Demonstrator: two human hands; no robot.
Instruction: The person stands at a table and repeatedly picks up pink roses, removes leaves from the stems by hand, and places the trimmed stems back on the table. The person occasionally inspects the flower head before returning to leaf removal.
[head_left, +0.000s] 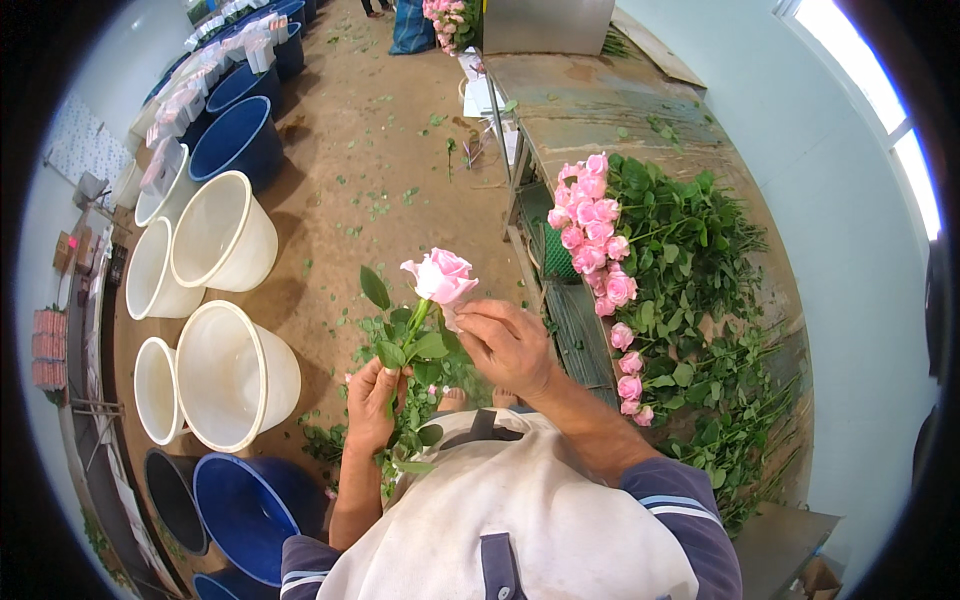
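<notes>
A pink rose (442, 276) with a leafy green stem stands upright before my chest. Its stem is in the grip of my left hand (375, 397), below the bloom. The fingers of my right hand (510, 341) pinch a pale outer petal (452, 319) at the underside of the flower. Lower stem leaves hang beneath my left hand, over the apron (540, 495). To the right, a pile of cut pink roses (592, 217) lies on the workbench (577, 112), blooms towards the near edge and green foliage (682, 255) behind them.
White tubs (266, 375) and blue tubs (251, 142) line the floor on the left, some topped with wrapped bundles (176, 112). Fallen leaves lie on the brown floor (360, 150). Under the bench is a green mesh roll (556, 251). A person's legs show at the far top.
</notes>
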